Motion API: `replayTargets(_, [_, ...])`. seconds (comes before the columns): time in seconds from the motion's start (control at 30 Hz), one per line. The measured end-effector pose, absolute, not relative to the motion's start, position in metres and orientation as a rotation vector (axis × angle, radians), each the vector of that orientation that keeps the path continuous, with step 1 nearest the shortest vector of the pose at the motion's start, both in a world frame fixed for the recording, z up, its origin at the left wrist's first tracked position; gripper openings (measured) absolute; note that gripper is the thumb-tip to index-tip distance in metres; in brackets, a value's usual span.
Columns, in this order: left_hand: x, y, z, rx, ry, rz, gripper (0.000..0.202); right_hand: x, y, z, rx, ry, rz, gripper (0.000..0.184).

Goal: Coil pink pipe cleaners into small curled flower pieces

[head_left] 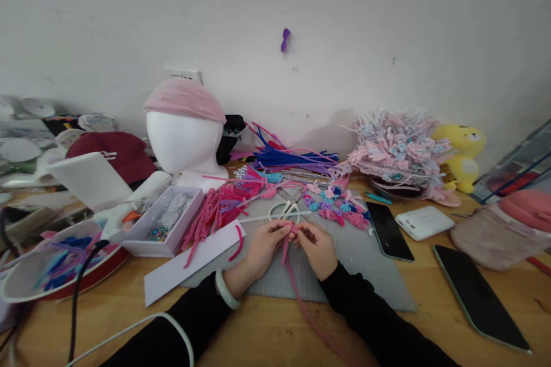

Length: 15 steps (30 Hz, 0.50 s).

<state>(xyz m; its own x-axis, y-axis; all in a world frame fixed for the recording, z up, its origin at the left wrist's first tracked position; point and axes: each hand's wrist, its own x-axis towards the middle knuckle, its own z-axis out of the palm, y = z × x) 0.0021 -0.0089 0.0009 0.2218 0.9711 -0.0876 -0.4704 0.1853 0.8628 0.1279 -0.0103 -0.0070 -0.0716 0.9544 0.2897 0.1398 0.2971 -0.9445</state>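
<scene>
Both my hands meet over a grey felt mat [370, 275] in the middle of the wooden table. My left hand [267, 245] and my right hand [316, 248] pinch a pink pipe cleaner [297, 292] between their fingertips, where its end is curled into a small knot. Its long tail runs down toward me between my black sleeves. A pale bangle sits on my left wrist. White-handled scissors [286, 210] lie just beyond my fingers. Small finished pink, blue and purple twisted flowers [340, 209] lie to the right of the scissors.
A white mannequin head [185, 140] in a pink cap stands at the back. Bundles of pink and blue pipe cleaners [258, 183], a white bead box [166, 223], a pink flowered headpiece [398, 149], a yellow plush toy [462, 155], two phones [477, 295], a power bank [424, 222].
</scene>
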Motion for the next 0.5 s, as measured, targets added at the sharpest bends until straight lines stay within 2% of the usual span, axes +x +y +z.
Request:
replayTargets(0.3, [-0.004, -0.004, -0.007, 1.024, 0.89, 0.993, 0.023, 0.135, -0.006, -0.008, -1.074, -1.574, 1.034, 0.013])
replayTargets(0.5, [-0.005, -0.001, -0.007, 1.065, 0.861, 0.942, 0.018, 0.142, -0.002, -0.004, -1.095, -1.928, 0.746, 0.016])
